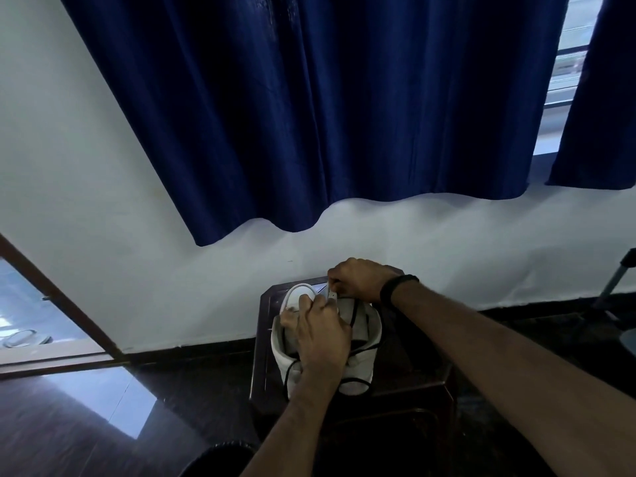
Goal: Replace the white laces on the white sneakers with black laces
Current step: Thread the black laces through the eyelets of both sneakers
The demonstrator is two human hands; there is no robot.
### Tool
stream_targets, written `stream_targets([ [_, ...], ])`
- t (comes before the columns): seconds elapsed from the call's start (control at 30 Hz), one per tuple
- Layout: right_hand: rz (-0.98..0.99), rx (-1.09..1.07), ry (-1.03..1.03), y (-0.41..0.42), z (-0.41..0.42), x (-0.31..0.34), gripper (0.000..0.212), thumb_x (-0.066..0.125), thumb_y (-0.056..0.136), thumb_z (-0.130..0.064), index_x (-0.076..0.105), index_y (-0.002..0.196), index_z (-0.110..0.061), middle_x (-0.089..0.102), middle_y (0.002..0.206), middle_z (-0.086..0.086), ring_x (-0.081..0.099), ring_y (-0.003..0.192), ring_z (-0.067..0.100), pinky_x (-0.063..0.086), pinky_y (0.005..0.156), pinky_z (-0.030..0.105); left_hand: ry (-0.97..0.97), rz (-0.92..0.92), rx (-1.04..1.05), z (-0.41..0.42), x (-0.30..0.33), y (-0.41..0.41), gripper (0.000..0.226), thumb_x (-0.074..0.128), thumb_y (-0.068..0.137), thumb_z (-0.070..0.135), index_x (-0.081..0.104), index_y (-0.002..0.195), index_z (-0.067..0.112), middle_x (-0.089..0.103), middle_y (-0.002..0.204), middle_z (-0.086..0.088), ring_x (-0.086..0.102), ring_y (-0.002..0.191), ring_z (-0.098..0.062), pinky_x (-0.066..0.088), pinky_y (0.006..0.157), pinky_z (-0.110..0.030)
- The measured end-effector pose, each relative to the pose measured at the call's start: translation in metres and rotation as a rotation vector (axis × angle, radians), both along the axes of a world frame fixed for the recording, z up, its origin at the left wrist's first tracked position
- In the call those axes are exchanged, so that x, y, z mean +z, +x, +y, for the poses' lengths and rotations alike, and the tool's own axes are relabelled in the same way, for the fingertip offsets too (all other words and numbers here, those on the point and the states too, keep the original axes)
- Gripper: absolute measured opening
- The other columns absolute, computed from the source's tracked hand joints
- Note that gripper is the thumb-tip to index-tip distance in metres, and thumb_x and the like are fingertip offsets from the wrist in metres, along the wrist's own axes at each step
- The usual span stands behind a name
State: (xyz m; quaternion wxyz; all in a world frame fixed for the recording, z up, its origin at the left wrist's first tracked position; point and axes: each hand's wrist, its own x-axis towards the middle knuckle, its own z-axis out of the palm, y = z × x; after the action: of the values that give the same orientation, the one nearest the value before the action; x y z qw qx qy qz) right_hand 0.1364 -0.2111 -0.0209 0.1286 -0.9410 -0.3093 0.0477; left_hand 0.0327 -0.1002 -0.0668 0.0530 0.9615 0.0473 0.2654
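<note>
A white sneaker (368,333) stands on a small dark table (409,366), toe toward the wall. My left hand (321,333) lies over the sneaker's middle and grips it, covering most of the eyelets. My right hand (359,278), with a black band on the wrist, is closed at the toe end, pinching what looks like a white lace end (331,293). A black lace (358,383) trails loosely over the sneaker's heel side. A second white sneaker's toe (296,294) shows to the left behind my left hand.
The table stands against a white wall beneath a dark blue curtain (309,115). A door frame (62,297) runs along the left. A dark round object (220,459) sits at the bottom edge. A metal stand leg (616,280) is at the far right.
</note>
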Motion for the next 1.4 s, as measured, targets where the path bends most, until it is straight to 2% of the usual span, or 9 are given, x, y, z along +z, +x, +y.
stream_targets([
  [0.1, -0.022, 0.031, -0.025, 0.003, 0.005, 0.0, 0.012, 0.051, 0.091, -0.018, 0.061, 0.097, -0.019, 0.064, 0.104, 0.005, 0.059, 0.093, 0.025, 0.044, 0.075, 0.033, -0.015, -0.004, -0.015, 0.0, -0.001, 0.002, 0.022, 0.079, 0.053, 0.014, 0.073, 0.074, 0.021, 0.065, 0.076, 0.004, 0.057, 0.086, -0.024, 0.032, 0.079, -0.046],
  [0.23, 0.007, -0.021, 0.128, 0.009, 0.005, -0.001, 0.017, 0.055, 0.089, -0.011, 0.068, 0.098, -0.016, 0.068, 0.104, 0.005, 0.06, 0.097, 0.022, 0.05, 0.082, 0.034, 0.003, 0.087, -0.006, 0.0, -0.003, 0.007, 0.018, 0.075, 0.056, 0.014, 0.072, 0.072, 0.021, 0.064, 0.074, 0.004, 0.058, 0.084, -0.024, 0.032, 0.078, -0.047],
  [0.37, 0.052, -0.051, 0.174, 0.013, -0.001, -0.006, 0.018, 0.064, 0.086, -0.014, 0.076, 0.1, -0.014, 0.072, 0.105, 0.004, 0.057, 0.104, 0.019, 0.049, 0.091, 0.034, 0.041, 0.212, -0.018, 0.001, -0.003, 0.013, 0.022, 0.059, 0.075, 0.016, 0.07, 0.093, 0.022, 0.066, 0.093, 0.002, 0.055, 0.1, -0.024, 0.028, 0.086, -0.049],
  [0.47, 0.086, -0.068, 0.231, 0.015, -0.003, -0.011, 0.015, 0.066, 0.084, -0.011, 0.077, 0.093, -0.011, 0.074, 0.097, 0.004, 0.064, 0.093, 0.017, 0.053, 0.086, 0.034, 0.012, 0.238, -0.043, 0.001, 0.0, 0.014, 0.024, 0.05, 0.082, 0.016, 0.068, 0.099, 0.021, 0.064, 0.1, 0.001, 0.051, 0.106, -0.024, 0.026, 0.09, -0.049],
  [0.63, 0.136, -0.056, 0.218, 0.02, 0.002, -0.01, 0.016, 0.051, 0.093, -0.008, 0.067, 0.093, -0.009, 0.064, 0.081, -0.003, 0.063, 0.076, 0.015, 0.054, 0.079, 0.031, -0.011, 0.248, -0.046, 0.003, 0.0, 0.015, 0.022, 0.051, 0.082, 0.019, 0.066, 0.098, 0.02, 0.065, 0.096, 0.0, 0.052, 0.105, -0.024, 0.027, 0.091, -0.051],
  [0.8, 0.138, -0.03, 0.134, 0.02, 0.004, -0.01, 0.014, 0.053, 0.091, -0.009, 0.066, 0.097, -0.01, 0.064, 0.089, 0.0, 0.058, 0.082, 0.015, 0.051, 0.081, 0.031, -0.068, 0.248, -0.045, 0.004, 0.001, 0.015, 0.019, 0.051, 0.081, 0.02, 0.066, 0.092, 0.02, 0.066, 0.092, 0.0, 0.052, 0.104, -0.023, 0.027, 0.092, -0.049],
  [0.97, 0.105, 0.012, 0.053, 0.021, 0.006, -0.007, 0.015, 0.055, 0.09, -0.012, 0.067, 0.099, -0.012, 0.067, 0.103, 0.01, 0.06, 0.093, 0.022, 0.049, 0.082, 0.032, -0.063, 0.203, -0.029, 0.005, -0.003, 0.015, 0.03, 0.055, 0.077, 0.016, 0.069, 0.102, 0.023, 0.066, 0.098, 0.001, 0.053, 0.106, -0.024, 0.03, 0.091, -0.052],
  [1.17, 0.072, 0.094, -0.1, 0.022, 0.007, 0.003, 0.016, 0.055, 0.091, -0.014, 0.066, 0.102, -0.013, 0.063, 0.108, 0.01, 0.059, 0.1, 0.026, 0.047, 0.081, 0.033, -0.024, 0.134, -0.03, 0.004, -0.011, 0.016, 0.024, 0.071, 0.056, 0.012, 0.071, 0.078, 0.021, 0.065, 0.078, 0.001, 0.058, 0.086, -0.025, 0.03, 0.078, -0.046],
  [1.4, 0.002, 0.215, -0.438, 0.02, 0.021, 0.024, 0.022, 0.049, 0.095, -0.012, 0.062, 0.113, -0.011, 0.056, 0.12, 0.012, 0.056, 0.105, 0.028, 0.033, 0.073, 0.025, -0.035, -0.013, -0.086, 0.004, -0.015, 0.013, 0.035, 0.067, 0.052, 0.009, 0.071, 0.086, 0.015, 0.069, 0.088, -0.006, 0.06, 0.089, -0.03, 0.031, 0.078, -0.046],
])
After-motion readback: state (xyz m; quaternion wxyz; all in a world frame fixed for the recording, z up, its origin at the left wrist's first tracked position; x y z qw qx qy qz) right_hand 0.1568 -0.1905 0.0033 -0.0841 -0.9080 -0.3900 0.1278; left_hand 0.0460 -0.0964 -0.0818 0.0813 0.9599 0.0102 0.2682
